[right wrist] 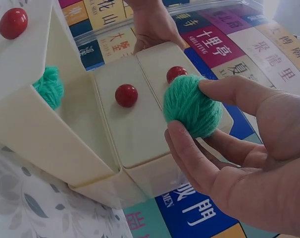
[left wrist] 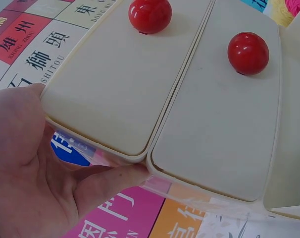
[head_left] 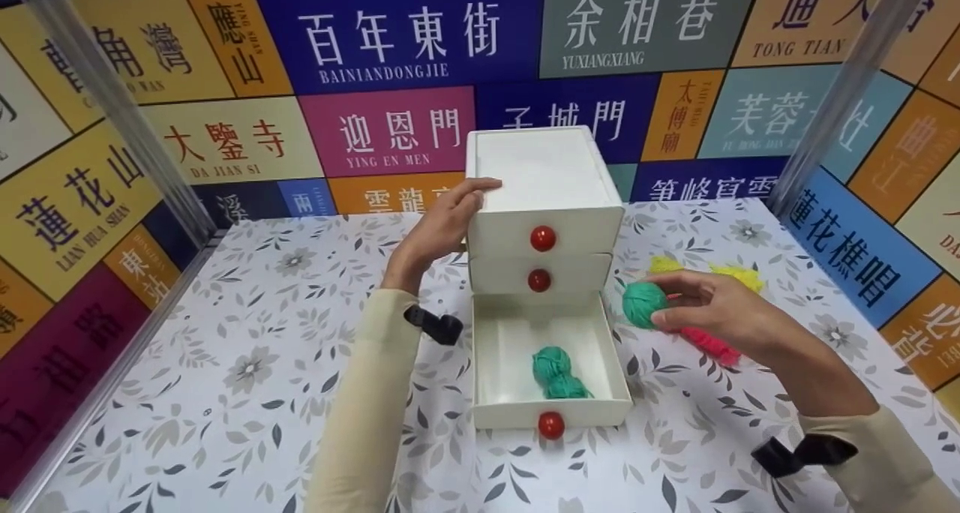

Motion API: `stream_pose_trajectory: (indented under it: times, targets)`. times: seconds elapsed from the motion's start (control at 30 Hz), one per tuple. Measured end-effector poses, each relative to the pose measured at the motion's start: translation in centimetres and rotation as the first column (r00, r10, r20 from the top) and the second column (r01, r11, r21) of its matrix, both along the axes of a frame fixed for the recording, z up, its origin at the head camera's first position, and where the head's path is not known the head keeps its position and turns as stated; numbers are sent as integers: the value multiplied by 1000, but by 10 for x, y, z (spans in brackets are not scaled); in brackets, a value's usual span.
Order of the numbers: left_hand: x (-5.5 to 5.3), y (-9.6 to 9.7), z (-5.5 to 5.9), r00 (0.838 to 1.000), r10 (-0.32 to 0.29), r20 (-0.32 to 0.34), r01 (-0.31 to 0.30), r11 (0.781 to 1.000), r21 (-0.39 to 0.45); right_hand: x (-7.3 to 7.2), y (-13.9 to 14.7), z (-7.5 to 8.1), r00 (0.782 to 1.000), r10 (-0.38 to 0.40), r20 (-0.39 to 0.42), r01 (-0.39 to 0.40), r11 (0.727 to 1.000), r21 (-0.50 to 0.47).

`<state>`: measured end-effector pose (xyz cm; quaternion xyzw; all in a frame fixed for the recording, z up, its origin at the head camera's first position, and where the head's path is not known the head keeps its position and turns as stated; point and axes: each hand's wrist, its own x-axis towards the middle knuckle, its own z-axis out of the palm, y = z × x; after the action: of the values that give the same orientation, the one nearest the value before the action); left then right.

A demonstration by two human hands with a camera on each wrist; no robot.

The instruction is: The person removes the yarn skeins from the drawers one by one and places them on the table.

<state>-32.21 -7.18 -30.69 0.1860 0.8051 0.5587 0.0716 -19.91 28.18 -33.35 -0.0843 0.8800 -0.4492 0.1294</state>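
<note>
A small white drawer cabinet (head_left: 536, 172) with red round knobs stands on the table, its bottom drawer (head_left: 499, 363) pulled out. Inside that drawer lie two green yarn balls (head_left: 553, 364), side by side. My left hand (head_left: 446, 220) grips the cabinet's upper left edge, fingers over the top and thumb (left wrist: 110, 186) along the side. Between thumb and fingertips, my right hand (head_left: 724, 310) holds another green yarn ball (right wrist: 193, 106), in the air to the right of the cabinet. The upper two drawers (left wrist: 120, 74) are closed.
Yellow yarn (head_left: 739, 276) and pink-red yarn (head_left: 712, 346) lie on the table beyond the right hand, partly hidden by it. A leaf-patterned cloth (head_left: 247, 370) covers the table. Behind rises a wall of coloured sign panels (head_left: 390, 130), with clear upright edges (head_left: 112, 108) at the sides.
</note>
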Motion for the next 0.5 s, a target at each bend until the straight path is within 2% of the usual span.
stream_pose_trajectory:
  times: [0.5]
  targets:
    - [0, 2, 0, 1000, 2, -7, -2, 1000, -10, 7, 33, -26, 999, -52, 8, 51, 995, 86]
